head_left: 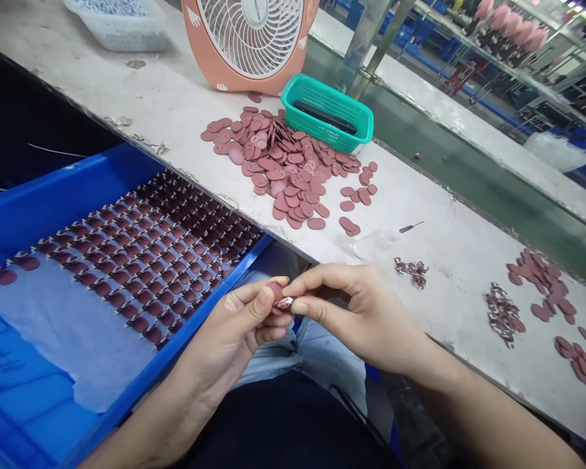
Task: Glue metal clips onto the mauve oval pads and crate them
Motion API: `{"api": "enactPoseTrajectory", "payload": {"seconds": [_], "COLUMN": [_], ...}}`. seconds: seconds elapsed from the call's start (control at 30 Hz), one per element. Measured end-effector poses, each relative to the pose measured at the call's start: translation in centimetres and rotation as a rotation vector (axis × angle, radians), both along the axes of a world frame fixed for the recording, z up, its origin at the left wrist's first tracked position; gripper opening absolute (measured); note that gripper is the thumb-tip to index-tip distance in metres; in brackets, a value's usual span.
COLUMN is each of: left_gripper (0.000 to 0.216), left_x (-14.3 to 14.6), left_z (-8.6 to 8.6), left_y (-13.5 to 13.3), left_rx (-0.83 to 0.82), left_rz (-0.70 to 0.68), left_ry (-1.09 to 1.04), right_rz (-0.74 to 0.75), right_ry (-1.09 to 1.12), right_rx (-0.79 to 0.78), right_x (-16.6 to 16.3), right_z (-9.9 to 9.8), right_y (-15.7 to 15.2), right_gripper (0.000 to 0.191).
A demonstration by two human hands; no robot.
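Above my lap, my left hand (247,316) pinches a reddish-brown oval disc (275,290) between thumb and fingers. At the disc's lower edge my right hand (344,309) has thumb and forefinger closed on a small shiny figure-like piece (284,303). The piece touches the disc, but fingers hide how the two join. A large pile of similar oval discs (278,156) lies on the bench beyond my hands. Right of my right hand sit small clusters of shiny pieces (413,270).
At the left, a blue bin (127,397) holds rows of discs with pieces attached. On the white bench (449,293) stand an orange fan (254,78), a green basket (327,111) and a white basket (127,32). A thin dark-handled tool (410,227) lies nearby.
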State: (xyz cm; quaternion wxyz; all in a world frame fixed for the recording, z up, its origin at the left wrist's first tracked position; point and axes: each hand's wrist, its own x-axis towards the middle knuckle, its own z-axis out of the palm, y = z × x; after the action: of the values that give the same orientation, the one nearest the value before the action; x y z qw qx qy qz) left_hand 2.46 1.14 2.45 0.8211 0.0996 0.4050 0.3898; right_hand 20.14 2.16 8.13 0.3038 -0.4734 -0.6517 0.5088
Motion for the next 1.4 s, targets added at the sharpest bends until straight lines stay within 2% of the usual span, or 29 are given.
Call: {"api": "enactPoseTrajectory", "payload": {"seconds": [0.33, 0.4, 0.5, 0.6, 0.73, 0.9, 1.17, 1.3, 1.33, 1.4], "left_gripper": [0.025, 0.023, 0.031, 0.036, 0.034, 0.027, 0.029, 0.056, 0.058, 0.05], "left_x": [-0.6, -0.7, -1.0, -1.4, -1.6, -1.8, -2.2, -2.3, -2.3, -2.3], "left_z": [-0.3, -0.5, -0.8, -1.1, -1.5, -1.6, -1.6, -1.5, -1.4, -1.4], "left_y": [-0.4, -0.5, -0.5, -0.6, -0.7, -1.0, -0.8, -0.5, -0.5, -0.7], "left_rx": [-0.004, -0.016, -0.069, -0.141, -0.177, -0.126, -0.02, 0.011, 0.025, 0.09], "left_rz": [-0.03, -0.037, -0.044, -0.058, -0.046, -0.038, -0.068, -0.081, -0.036, 0.138], "left_ry": [-0.062, -0.093, -0.159, -0.208, -0.243, -0.249, -0.224, -0.134, -0.067, 0.11], "right_rz": [0.018, 0.031, -0.03, -0.081, -0.038, -0.019, 0.015, -0.076, -0.118, -0.198], "right_ry": [-0.022, -0.049, -0.07, -0.082, -0.081, -0.081, -0.048, -0.05, -0.082, -0.178], "right_rx": [0.021, 0.054, 0.13, 0.211, 0.261, 0.263, 0.219, 0.414, 0.493, 0.656], "right_x": [-0.3, -0.1, 0.3, 0.6, 0.2, -0.8, -1.6, -2.4, -2.7, -3.4], "right_z": [0.1, 0.0, -0.3, -0.6, -1.1, -1.7, -2.2, -3.0, -3.4, -4.2], "right_y": [-0.1, -0.3, -0.6, -0.7, -1.0, -1.2, -1.0, -0.8, -0.7, -0.6], "right_gripper": [0.01, 0.019, 0.037, 0.025, 0.019, 0.025, 0.019, 0.019, 0.019, 0.019]}}
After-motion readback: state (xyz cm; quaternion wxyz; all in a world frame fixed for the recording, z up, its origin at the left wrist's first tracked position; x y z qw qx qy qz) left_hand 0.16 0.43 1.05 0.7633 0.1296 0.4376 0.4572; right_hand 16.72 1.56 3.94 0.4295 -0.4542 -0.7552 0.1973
